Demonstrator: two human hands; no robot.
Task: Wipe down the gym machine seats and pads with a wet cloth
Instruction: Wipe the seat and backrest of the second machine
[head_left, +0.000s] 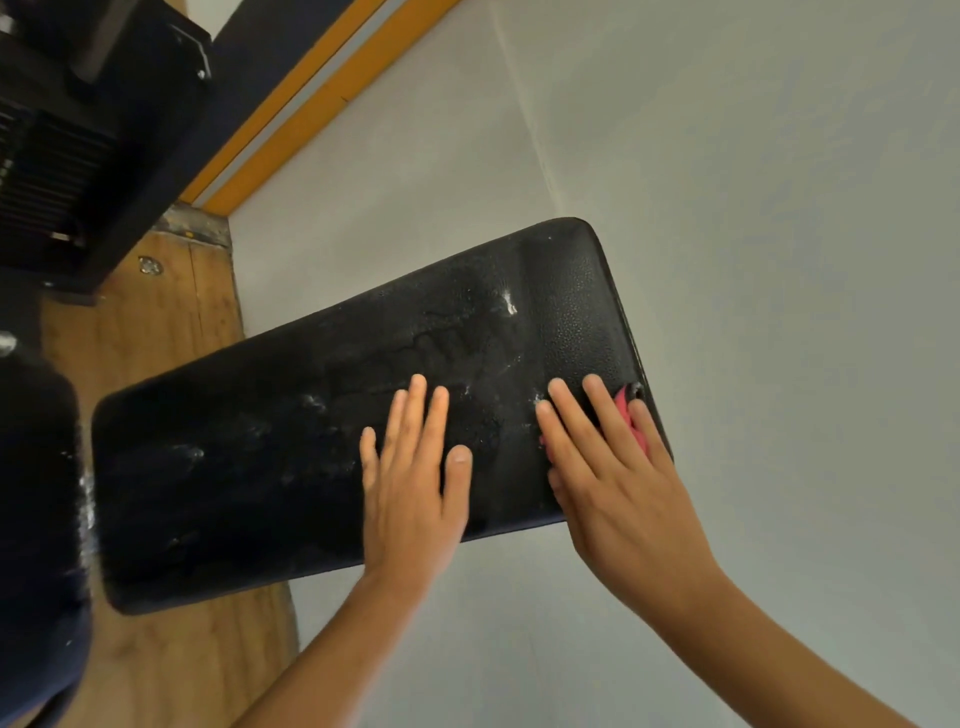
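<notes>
A long black padded bench pad (260, 467) lies across the middle of the head view, with wet streaks and white foamy spots on its surface. My left hand (410, 483) rests flat on the pad, fingers spread, holding nothing. At the pad's right end my right hand (608, 467) presses down flat on a pink cloth (635, 421). Only a small strip of the cloth shows between my fingers and thumb; the rest is hidden under the palm.
A second black pad (36, 493) sits at the left edge. A black machine frame with a weight stack (57, 171) stands at the top left on a wooden floor (156, 332). Grey flooring (727, 182) lies under the bench's right end, with an orange strip (291, 114) behind.
</notes>
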